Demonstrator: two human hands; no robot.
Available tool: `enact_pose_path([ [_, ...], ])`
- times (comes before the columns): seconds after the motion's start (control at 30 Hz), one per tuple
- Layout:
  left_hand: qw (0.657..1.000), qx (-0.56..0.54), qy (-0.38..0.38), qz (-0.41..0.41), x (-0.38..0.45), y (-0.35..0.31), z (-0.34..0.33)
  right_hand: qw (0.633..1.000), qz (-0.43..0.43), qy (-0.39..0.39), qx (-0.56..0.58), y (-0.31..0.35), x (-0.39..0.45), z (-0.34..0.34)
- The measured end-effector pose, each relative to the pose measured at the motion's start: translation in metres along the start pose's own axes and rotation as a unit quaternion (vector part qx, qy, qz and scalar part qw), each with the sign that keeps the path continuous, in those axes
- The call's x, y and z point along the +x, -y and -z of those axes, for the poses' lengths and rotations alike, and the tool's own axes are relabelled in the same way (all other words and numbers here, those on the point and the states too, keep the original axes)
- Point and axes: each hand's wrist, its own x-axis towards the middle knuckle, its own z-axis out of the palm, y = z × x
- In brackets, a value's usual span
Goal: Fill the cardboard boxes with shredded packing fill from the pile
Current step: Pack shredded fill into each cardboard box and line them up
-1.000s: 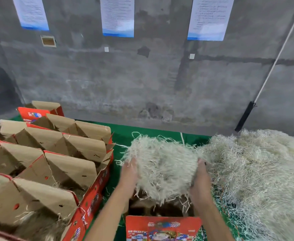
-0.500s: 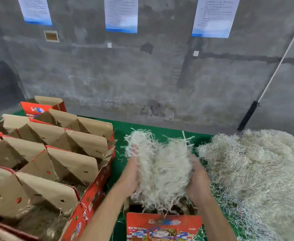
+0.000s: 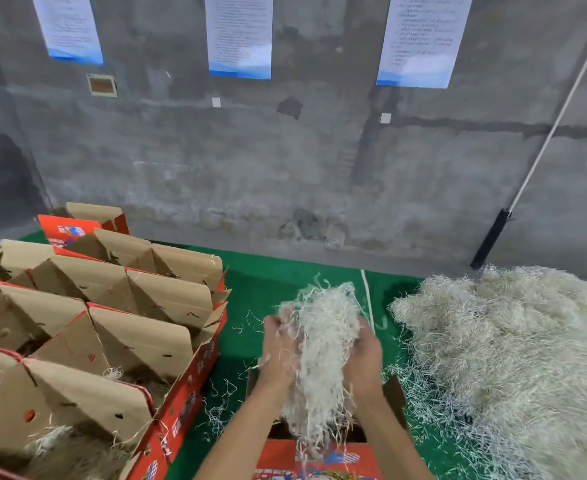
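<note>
Hands [image 3: 321, 351] raised, palms inward, squeezing fill clump [image 3: 323, 341], over open box [image 3: 394, 398]

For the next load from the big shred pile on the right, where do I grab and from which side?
Take the pile at its near left edge, coming from the left beside the open box. There the loose mound tapers low, so two cupped hands can squeeze a clump from both sides.
</note>
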Motion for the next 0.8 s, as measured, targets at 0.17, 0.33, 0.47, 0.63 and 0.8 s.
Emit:
enact_pose_path([
  [0.17,0.991,0.058,0.030,-0.119,0.000,-0.015,-0.012,1.000,-0.008,0.009,0.001,0.010,0.013,-0.004],
  [0.33,0.995,-0.013,-0.012,-0.099,-0.002,-0.014,-0.016,1.000,-0.011,0.012,0.011,0.021,0.017,-0.015],
  [0.47,0.980,0.047,-0.024,-0.191,0.014,-0.024,0.019,0.998,-0.039,0.017,0.034,0.007,0.027,0.021],
  [0.63,0.987,0.002,-0.069,-0.145,0.020,-0.018,0.036,0.999,0.012,0.011,0.035,-0.002,0.021,0.030],
  [0.8,0.984,-0.118,-0.109,-0.080,0.020,-0.023,0.052,0.997,0.032,-0.014,0.070,-0.004,0.016,0.041],
])
